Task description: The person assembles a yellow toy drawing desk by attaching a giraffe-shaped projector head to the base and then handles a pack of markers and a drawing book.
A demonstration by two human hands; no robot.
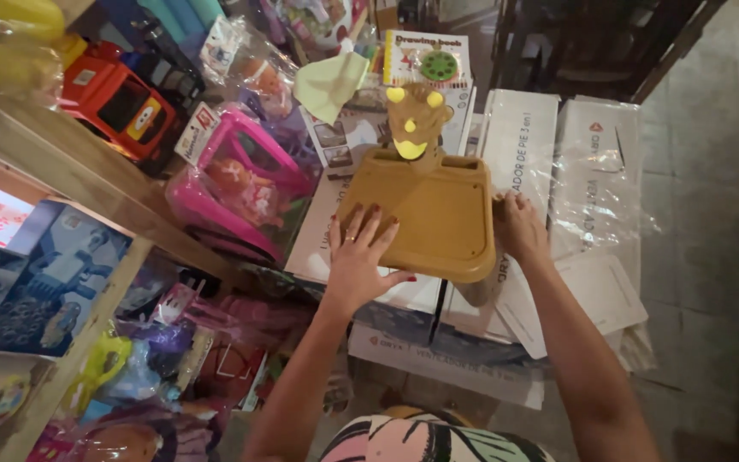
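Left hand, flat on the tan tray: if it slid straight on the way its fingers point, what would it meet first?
The left hand points up along the tan toy tray. Going on, it would probably first meet the brown giraffe-like figure with yellow parts at the tray's far edge, though depth is unclear.

L hand (357,257): palm down, fingers spread flat, red nails, ring on one finger | R hand (519,227): fingers curled, gripping at side, wrist slightly bent | both forearms bare, extended fwd, angled inward, elbows low

Head view, steeply downward, close
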